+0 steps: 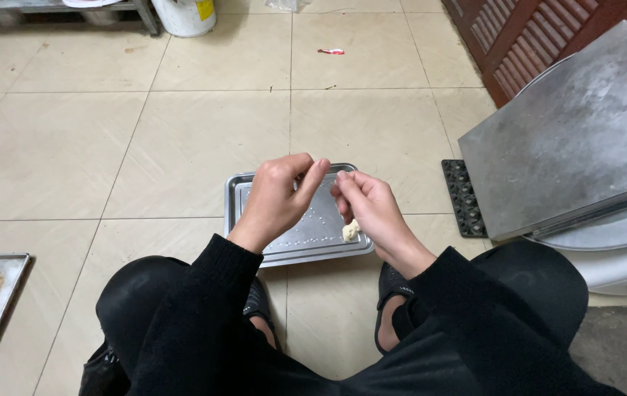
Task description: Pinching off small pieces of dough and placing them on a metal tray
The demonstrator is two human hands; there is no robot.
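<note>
Closest to the knees, the right hand [372, 209] holds a pale dough lump [350, 231] low in its palm, fingers pinched together; the left hand [278, 194] pinches fingertips alongside. Beyond, below both, lies the steel tray [236, 194] on the tiled floor [181, 132].

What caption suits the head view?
Left hand and right hand pinch dough above a metal tray.

Left hand [278, 198], right hand [371, 209] pinched together
</note>
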